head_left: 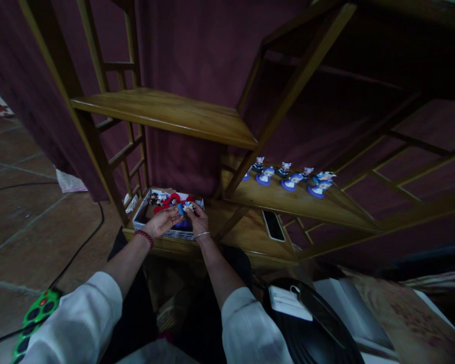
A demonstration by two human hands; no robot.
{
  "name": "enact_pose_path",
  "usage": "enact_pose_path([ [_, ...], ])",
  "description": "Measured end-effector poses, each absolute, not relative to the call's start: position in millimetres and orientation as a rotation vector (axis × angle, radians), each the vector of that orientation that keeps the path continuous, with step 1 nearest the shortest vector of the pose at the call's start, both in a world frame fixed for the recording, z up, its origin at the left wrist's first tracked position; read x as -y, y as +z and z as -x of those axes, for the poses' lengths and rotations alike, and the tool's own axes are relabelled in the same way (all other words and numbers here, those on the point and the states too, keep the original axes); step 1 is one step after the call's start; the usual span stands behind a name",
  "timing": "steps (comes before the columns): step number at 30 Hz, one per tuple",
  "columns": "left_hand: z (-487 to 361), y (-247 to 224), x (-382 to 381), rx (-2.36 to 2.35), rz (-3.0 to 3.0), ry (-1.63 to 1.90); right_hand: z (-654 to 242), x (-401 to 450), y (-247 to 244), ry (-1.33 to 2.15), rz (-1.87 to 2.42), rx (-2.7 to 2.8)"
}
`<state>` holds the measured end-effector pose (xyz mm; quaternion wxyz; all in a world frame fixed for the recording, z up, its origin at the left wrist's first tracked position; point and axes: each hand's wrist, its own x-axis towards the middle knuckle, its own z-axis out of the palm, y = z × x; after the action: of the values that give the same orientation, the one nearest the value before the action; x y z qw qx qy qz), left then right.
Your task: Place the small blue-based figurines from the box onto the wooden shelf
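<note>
Over a white box (138, 218) on the low shelf, my left hand (164, 221) and my right hand (197, 218) come close together. Between their fingertips is a small figurine (181, 208) with blue and pale parts, held by both hands. Red, dark and white figurines (171, 200) lie in the box behind the fingers. Something dark blue sits in the box beneath my hands, partly covered. Fine details of the held figurine are too small to tell.
Several small figurines (292, 181) on purple and dark bases stand on the right shelf (337, 210). Below lies a phone (273, 225). A wooden shelf board (167, 112) juts out above the box. A green power strip (41, 307) is at lower left.
</note>
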<state>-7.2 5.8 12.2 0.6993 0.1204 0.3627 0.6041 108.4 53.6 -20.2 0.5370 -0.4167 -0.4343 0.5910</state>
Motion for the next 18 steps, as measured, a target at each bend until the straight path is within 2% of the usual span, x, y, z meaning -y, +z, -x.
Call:
enact_pose_path([
  [18, 4.9, 8.0, -7.2, -0.918, -0.244, 1.352, -109.9, -59.0, -35.7, 1.222, 1.003, 1.262],
])
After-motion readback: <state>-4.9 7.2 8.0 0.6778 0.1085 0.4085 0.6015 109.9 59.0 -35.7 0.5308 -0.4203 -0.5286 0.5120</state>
